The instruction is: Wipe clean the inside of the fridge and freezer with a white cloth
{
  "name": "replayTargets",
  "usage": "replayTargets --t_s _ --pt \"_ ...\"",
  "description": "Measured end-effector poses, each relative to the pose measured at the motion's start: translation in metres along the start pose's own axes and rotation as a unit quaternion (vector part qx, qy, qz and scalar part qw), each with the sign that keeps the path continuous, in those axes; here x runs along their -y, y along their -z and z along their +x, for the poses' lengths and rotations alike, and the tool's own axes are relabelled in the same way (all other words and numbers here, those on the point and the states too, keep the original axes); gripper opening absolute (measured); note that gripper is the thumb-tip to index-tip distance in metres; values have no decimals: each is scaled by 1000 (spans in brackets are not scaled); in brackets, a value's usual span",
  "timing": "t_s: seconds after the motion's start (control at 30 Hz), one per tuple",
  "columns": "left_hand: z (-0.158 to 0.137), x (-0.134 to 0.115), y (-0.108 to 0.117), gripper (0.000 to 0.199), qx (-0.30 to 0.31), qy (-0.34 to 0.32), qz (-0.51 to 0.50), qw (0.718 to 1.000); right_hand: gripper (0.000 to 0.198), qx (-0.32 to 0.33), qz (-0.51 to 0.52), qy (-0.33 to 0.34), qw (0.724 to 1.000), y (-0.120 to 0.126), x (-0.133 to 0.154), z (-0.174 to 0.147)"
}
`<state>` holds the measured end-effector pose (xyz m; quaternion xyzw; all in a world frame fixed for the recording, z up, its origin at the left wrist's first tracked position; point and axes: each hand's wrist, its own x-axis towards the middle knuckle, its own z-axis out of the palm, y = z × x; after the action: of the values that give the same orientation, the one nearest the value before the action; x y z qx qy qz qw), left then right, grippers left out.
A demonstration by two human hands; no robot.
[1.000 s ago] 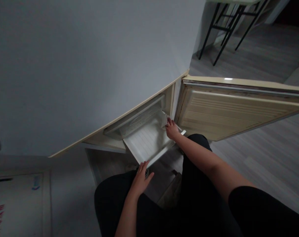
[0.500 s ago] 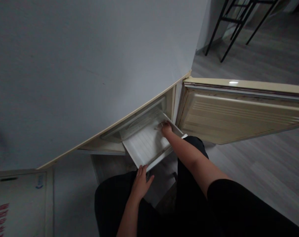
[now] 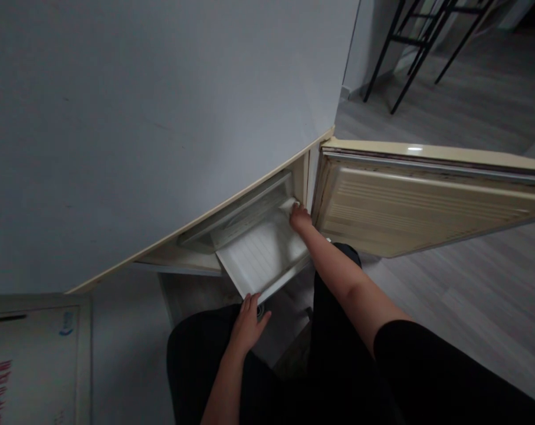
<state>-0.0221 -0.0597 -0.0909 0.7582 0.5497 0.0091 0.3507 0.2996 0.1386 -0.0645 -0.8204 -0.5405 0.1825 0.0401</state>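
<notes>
A white freezer drawer (image 3: 253, 260) is pulled part way out of the fridge compartment and tilts down toward me. Its ribbed floor shows nothing lying on it. At its front left corner, my left hand (image 3: 246, 324) rests its fingers on the rim, thumb spread apart. My right hand (image 3: 301, 218) is closed around a soft white piece that looks like a cloth or wipe (image 3: 288, 205), against the drawer's right side wall near the back. The fingers' grip on it is partly hidden.
The fridge door (image 3: 426, 212) stands open to the right, its inner panel ribbed and yellowed. A grey-white fridge side panel (image 3: 183, 118) fills the upper left. Black stool legs (image 3: 420, 53) stand on the wood floor behind. A box with red lettering (image 3: 32, 360) is at lower left.
My right hand has moved from above the drawer floor up and back to its right side wall, with the white piece. My left hand stays at the corner. The view has shifted slightly.
</notes>
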Motion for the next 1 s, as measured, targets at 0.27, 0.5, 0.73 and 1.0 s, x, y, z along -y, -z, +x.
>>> replayTargets --t_s 0.27,0.5,0.73,1.0 --pt "7 0 -2 60 0 10 23 1000 48 97 -15 18 995 7 -33 -6" --pt "14 1 -3 58 -23 -28 10 999 41 136 -57 33 988 25 -86 -72" --pt "15 -1 11 54 -141 20 -73 987 54 27 -78 99 992 2 -84 -160" --pt "15 16 19 53 -183 85 -143 969 52 38 0 330 943 -99 52 -270"
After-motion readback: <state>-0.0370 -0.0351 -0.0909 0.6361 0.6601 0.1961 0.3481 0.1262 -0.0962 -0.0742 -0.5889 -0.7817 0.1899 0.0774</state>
